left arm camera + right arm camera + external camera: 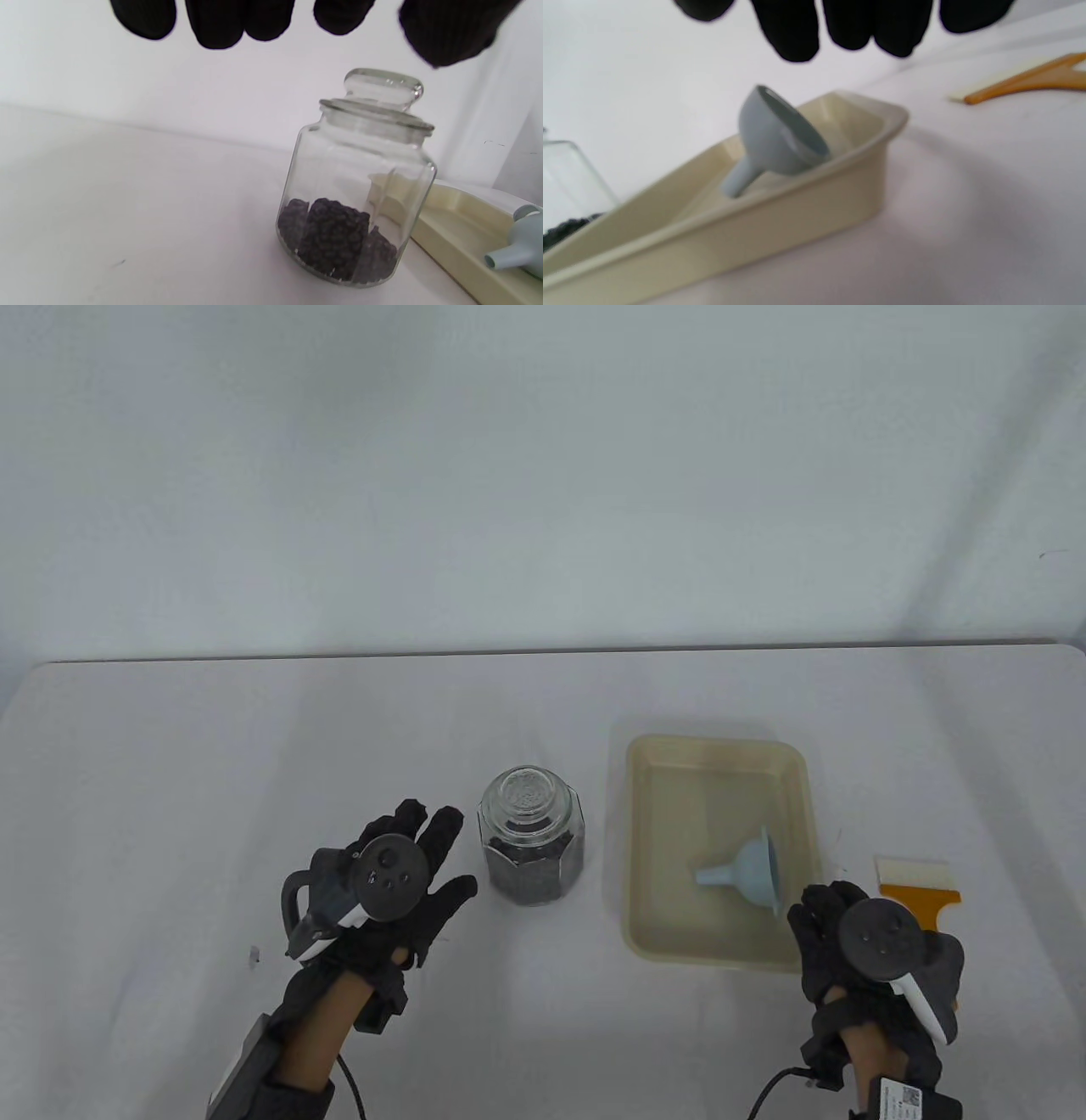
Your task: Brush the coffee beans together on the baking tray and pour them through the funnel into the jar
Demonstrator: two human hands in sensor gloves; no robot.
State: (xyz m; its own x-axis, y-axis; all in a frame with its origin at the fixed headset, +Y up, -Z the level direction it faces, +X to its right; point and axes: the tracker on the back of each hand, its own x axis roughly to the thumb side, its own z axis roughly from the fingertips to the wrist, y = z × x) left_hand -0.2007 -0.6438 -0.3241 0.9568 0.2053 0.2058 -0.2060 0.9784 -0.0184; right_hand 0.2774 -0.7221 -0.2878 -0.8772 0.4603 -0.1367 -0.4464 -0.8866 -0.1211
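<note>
Two hands: both in my view, both holding nothing; I take the jar as landmark.
Jar (531,848): glass, upright on the table (212,780), its glass lid (382,91) seated on top.
Coffee beans (335,245): a dark layer filling the bottom of the jar; I see none on the tray.
Left hand (399,891): just left of the jar, fingers (220,21) straight and spread, apart from the glass; in the left wrist view the fingertips hang above and to the left of the lid.
Baking tray (645,831): cream-coloured, flat on the table just right of the jar.
Funnel (747,871): pale blue, lying on its side inside the tray, spout pointing toward the jar, wide mouth near the tray's right wall.
Right hand (836,937): at the tray's near corner farthest from the jar, fingers loosely extended, near the funnel; I cannot tell whether they touch the tray rim.
Brush (916,886): orange handle, pale bristles, lying flat on the table beyond the tray from the jar, partly hidden by the right hand's tracker.
</note>
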